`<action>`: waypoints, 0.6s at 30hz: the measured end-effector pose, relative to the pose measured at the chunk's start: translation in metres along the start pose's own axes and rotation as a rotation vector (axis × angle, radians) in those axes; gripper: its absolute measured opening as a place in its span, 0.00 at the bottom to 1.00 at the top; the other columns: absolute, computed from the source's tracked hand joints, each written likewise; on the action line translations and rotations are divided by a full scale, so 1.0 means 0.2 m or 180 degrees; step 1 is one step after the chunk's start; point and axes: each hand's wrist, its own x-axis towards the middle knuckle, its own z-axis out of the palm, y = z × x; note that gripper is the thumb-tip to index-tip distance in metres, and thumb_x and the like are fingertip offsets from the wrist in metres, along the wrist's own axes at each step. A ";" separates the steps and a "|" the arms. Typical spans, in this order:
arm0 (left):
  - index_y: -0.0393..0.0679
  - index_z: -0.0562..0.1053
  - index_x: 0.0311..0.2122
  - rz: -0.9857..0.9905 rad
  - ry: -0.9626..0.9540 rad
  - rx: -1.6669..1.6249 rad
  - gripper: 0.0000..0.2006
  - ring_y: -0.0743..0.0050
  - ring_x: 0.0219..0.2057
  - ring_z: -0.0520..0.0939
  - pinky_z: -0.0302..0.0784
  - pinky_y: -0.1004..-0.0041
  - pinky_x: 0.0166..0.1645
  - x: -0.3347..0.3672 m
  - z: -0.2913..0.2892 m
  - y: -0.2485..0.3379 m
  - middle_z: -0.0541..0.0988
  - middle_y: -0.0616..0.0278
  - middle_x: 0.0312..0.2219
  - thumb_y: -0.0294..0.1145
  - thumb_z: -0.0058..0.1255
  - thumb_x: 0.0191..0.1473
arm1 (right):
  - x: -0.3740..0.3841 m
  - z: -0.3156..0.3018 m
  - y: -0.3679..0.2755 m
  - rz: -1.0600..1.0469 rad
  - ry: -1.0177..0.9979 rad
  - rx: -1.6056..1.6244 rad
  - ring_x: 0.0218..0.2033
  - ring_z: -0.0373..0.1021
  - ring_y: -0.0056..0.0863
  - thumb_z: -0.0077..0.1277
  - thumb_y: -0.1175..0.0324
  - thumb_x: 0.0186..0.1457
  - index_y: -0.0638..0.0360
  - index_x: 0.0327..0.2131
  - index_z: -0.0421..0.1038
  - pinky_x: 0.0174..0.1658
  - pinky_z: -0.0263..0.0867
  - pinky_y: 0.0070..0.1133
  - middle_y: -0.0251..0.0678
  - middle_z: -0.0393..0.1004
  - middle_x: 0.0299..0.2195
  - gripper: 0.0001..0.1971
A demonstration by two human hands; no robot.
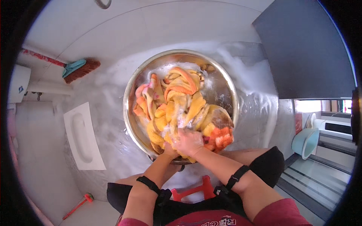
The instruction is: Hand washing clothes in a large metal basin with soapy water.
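- The yellow-and-orange cloth (194,103) lies twisted and heaped in the round metal basin (130,81), its folds wet and its lower edge close to the near rim.
- White suds (181,121) cling to the middle folds; more froth lines the basin's far side.
- The left hand (171,151) and right hand (189,142) are close together on the near part of the cloth, the right farther in. Both touch the fabric; whether the fingers are clamped on it cannot be told, being partly hidden and blurred.
- Step in hand, as judged from suds and posture: washing, with the cloth being rubbed or kneaded by hand.
- Next move, as judged: continued washing calls for a secure hold on slippery folds, then turning the heap to bring other parts under the hands. Pressing should stay inward, since cloth near the rim could slip over.
- Around the basin, the wet floor (258,113) bears foam streaks; a red stool (206,186) shows between the legs.
- Farther out, a broom (80,70) and a white squat toilet (83,136) lie to the left, a pale blue tub (306,143) to the right.
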 end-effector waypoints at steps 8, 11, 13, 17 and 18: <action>0.45 0.71 0.55 -0.0835 -0.1089 0.1305 0.34 0.49 0.59 0.68 0.58 0.55 0.66 0.37 -0.09 0.44 0.72 0.50 0.54 0.49 0.61 0.42 | 0.40 -0.03 0.38 0.0746 -0.0280 -0.0067 0.31 0.77 0.47 0.49 0.48 0.57 0.60 0.36 0.71 0.37 0.72 0.40 0.48 0.78 0.29 0.22; 0.34 0.60 0.60 -0.1657 -0.0485 0.1389 0.45 0.40 0.62 0.60 0.63 0.55 0.65 0.47 -0.11 0.56 0.58 0.40 0.60 0.47 0.65 0.39 | 0.58 -0.04 0.49 0.0919 -0.0287 -0.0122 0.32 0.77 0.47 0.48 0.48 0.58 0.61 0.39 0.72 0.37 0.72 0.40 0.49 0.79 0.31 0.22; 0.34 0.58 0.61 -0.1291 0.0090 0.1073 0.49 0.37 0.62 0.59 0.59 0.53 0.65 0.42 -0.11 0.55 0.57 0.37 0.60 0.48 0.68 0.37 | 0.71 -0.05 0.53 0.1046 -0.0699 -0.0222 0.39 0.77 0.44 0.46 0.48 0.59 0.61 0.45 0.71 0.43 0.71 0.40 0.48 0.80 0.36 0.24; 0.42 0.50 0.67 -0.0403 0.0595 0.0953 0.57 0.31 0.63 0.55 0.53 0.47 0.67 0.25 -0.13 0.65 0.51 0.36 0.62 0.46 0.71 0.34 | 0.67 -0.10 0.53 0.0935 0.0299 -0.0937 0.54 0.70 0.43 0.50 0.45 0.56 0.59 0.62 0.59 0.57 0.63 0.38 0.51 0.69 0.56 0.37; 0.46 0.47 0.69 -0.0197 0.0527 0.1340 0.59 0.31 0.64 0.54 0.53 0.45 0.67 0.20 -0.17 0.71 0.50 0.36 0.63 0.46 0.71 0.35 | 0.63 -0.12 0.52 0.0949 0.0348 -0.0924 0.54 0.70 0.43 0.50 0.45 0.56 0.59 0.62 0.59 0.57 0.63 0.38 0.51 0.69 0.56 0.37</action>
